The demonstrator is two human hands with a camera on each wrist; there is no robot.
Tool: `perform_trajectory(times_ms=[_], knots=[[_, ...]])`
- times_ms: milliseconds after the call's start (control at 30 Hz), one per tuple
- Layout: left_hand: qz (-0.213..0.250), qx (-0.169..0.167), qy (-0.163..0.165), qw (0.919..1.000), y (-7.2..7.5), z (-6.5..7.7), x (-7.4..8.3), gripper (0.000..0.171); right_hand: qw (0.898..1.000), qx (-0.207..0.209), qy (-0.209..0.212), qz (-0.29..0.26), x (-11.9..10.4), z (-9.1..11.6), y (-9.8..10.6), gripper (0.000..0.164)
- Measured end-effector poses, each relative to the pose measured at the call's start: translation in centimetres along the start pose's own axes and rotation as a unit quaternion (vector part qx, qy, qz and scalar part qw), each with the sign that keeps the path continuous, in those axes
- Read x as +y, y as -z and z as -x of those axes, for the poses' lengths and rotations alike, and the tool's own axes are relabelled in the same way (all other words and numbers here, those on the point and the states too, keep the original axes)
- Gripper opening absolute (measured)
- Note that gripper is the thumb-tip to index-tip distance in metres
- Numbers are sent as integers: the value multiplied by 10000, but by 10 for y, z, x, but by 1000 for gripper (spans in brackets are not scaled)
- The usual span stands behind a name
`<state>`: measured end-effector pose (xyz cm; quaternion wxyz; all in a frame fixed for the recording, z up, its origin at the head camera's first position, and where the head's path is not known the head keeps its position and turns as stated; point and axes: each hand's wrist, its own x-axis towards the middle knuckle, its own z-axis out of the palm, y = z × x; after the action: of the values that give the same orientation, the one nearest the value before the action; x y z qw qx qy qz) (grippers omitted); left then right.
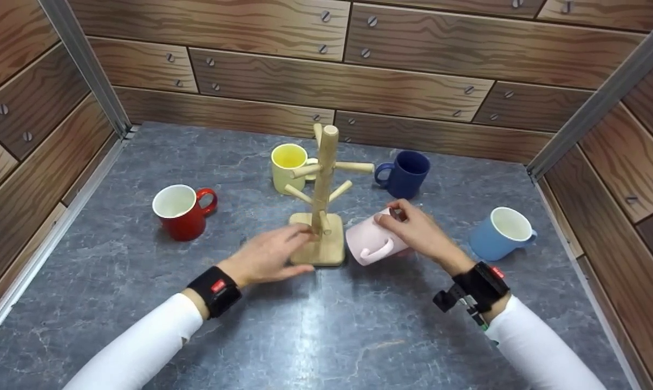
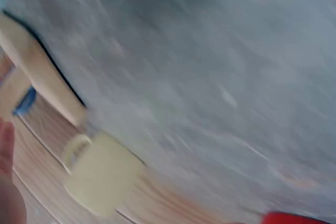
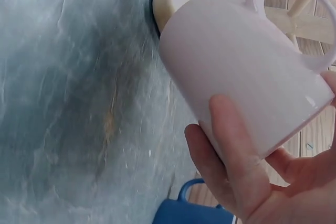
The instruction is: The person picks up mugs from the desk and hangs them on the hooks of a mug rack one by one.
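Observation:
My right hand [image 1: 421, 233] grips a pale pink mug [image 1: 371, 238], which tilts beside the wooden mug tree [image 1: 332, 246]. In the right wrist view, fingers [image 3: 236, 150] lie along the side of the pink mug, near one end, and its handle faces up and away. My left hand [image 1: 269, 252] reaches to the left side of the mug tree's base, fingers extended and thumb apart, holding nothing. The tree's pegs carry no mugs. Only a sliver of the left hand [image 2: 8, 182] shows in the blurred left wrist view.
A red mug [image 1: 183, 222] stands on the left. Behind the tree are a yellow mug [image 1: 287, 176] and a dark blue mug [image 1: 407, 176]. A light blue mug [image 1: 491, 241] stands at right. Wood-patterned walls [image 1: 272, 70] enclose the grey tabletop [image 1: 326, 336].

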<state>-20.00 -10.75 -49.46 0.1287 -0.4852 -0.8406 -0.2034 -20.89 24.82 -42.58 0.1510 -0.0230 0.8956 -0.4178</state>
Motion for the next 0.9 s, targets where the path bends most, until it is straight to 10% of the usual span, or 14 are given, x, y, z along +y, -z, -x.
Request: perform_trajectory(times_ms=[267,500,900], knots=[[888,-243,494,9945,-24,-17,29,91,9955,-401,-200,-830,0,5,-13,69],[2175,-526,1471,9635,-33,-29,43,120,9938,-663,-346,-828,-3,9,-19,69],[2288,470,1465,9612,-38,-30,49,86,9884,-1192,-256,-908,-12,16,-28,66]])
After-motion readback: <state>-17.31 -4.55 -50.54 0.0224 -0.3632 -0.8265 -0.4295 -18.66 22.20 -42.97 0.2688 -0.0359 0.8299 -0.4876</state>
